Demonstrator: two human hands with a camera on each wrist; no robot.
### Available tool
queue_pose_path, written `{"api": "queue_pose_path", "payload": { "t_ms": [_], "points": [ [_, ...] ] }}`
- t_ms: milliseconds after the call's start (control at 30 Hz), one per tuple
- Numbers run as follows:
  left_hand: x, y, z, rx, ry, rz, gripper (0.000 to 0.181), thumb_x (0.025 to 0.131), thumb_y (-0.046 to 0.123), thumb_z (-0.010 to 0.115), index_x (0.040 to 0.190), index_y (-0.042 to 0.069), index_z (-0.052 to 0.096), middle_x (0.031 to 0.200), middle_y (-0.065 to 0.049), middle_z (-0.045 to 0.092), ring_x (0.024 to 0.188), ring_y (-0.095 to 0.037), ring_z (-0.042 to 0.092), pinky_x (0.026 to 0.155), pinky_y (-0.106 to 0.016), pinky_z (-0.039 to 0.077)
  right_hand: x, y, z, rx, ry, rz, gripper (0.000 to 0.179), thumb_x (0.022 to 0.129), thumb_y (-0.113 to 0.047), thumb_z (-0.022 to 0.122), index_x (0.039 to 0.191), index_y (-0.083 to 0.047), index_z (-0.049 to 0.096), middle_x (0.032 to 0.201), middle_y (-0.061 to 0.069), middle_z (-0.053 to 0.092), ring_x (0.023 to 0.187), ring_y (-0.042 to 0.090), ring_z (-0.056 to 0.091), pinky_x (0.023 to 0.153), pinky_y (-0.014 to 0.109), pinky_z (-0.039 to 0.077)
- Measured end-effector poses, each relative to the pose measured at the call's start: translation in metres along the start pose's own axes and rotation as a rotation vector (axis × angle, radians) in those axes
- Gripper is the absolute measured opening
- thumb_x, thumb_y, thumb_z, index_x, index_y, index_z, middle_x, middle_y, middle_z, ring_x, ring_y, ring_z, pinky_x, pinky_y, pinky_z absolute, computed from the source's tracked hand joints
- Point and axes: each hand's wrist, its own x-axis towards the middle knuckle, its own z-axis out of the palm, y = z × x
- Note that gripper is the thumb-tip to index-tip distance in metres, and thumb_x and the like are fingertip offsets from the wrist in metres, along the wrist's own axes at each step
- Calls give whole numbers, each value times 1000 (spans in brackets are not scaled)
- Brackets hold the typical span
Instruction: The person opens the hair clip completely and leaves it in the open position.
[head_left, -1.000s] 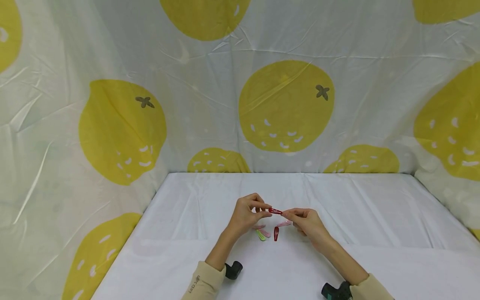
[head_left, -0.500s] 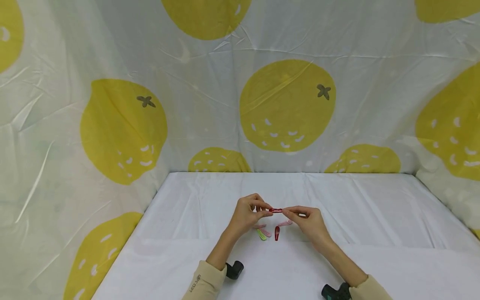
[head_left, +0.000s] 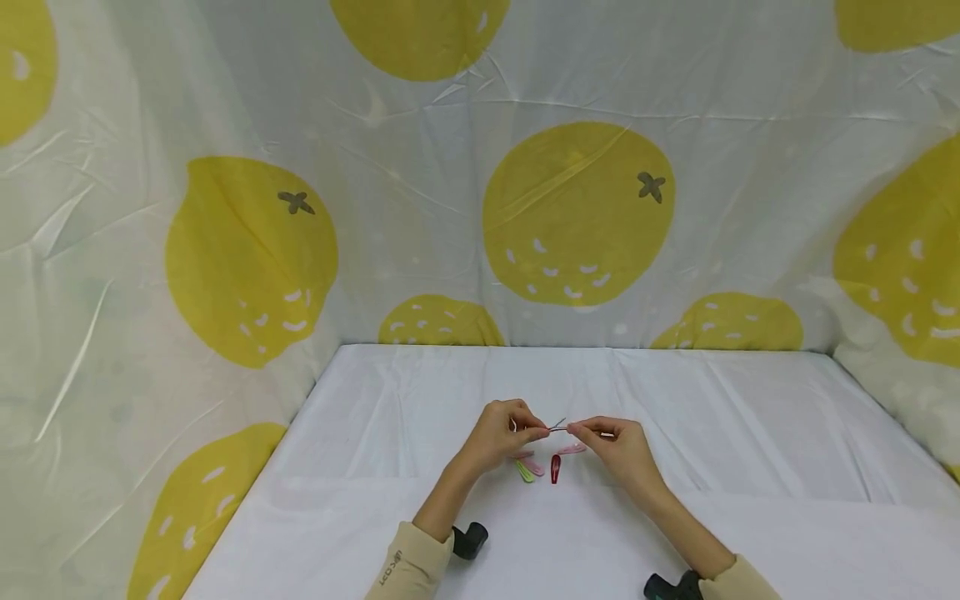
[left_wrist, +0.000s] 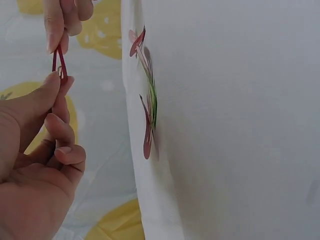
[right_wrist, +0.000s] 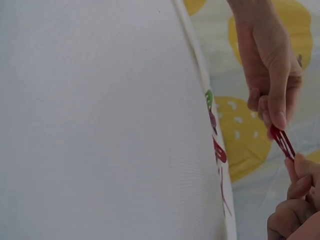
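A red snap hair clip (right_wrist: 283, 143) is held in the air between both hands. My left hand (head_left: 495, 435) pinches one end with thumb and fingers, and my right hand (head_left: 621, 446) pinches the other. In the left wrist view the clip's two parts spread in a narrow V. Below the hands, on the white cloth, lies a second red hair clip (head_left: 555, 468). A green hair clip (head_left: 524, 472) rests beside a pink hair clip (head_left: 534, 467) near my left hand. Another pink clip (head_left: 573, 448) lies close under my right fingers.
White cloth (head_left: 375, 533) covers the table. Behind and at the sides hangs a curtain (head_left: 405, 208) printed with yellow lemons. A black wrist camera (head_left: 470, 541) is worn at the left sleeve, another camera (head_left: 672, 585) at the right.
The held hair clip has gone from flat to open, with a thin prong now standing apart from its frame. My left hand has dipped slightly. The clips on the cloth stay put.
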Motion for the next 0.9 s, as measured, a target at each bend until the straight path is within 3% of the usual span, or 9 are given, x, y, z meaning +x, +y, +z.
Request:
{"api": "queue_pose_path", "payload": {
  "t_ms": [233,400,533,700,900],
  "points": [
    [0,3,1,27,-39,25,5,90,8,79,90,4,83,82,-4,70,70,-4,49,62,-17,41,1,-4,-1,-18,9,23,24,95,-30,77,101,-8,82,103,6,79,93,6,59,77,23,44],
    [4,2,-1,65,24,33,4,88,3,80,90,2,83,81,-6,68,69,-5,49,60,-17,42,8,-2,-4,-17,-38,-45,18,92,-24,80,96,-7,82,96,13,78,79,5,59,68,20,45],
    [18,-2,-3,109,62,41,5,86,1,81,90,-1,83,79,-10,67,67,-5,49,57,-16,41,26,-3,-4,-72,-72,-95,15,92,-21,80,95,-6,83,92,16,78,72,6,58,63,20,47],
    [42,-13,-2,154,82,-31,7,86,4,82,91,0,83,79,-14,70,67,-7,47,56,-17,36,54,0,-1,-145,-69,-44,16,93,-19,78,95,-4,83,93,12,80,82,11,60,72,23,49],
    [64,-30,5,132,88,-151,6,87,7,82,91,2,84,93,-15,80,71,-7,49,57,-17,38,78,10,5,-173,-50,34,17,92,-17,78,95,-2,83,92,12,80,82,13,60,69,24,47]
  ]
}}
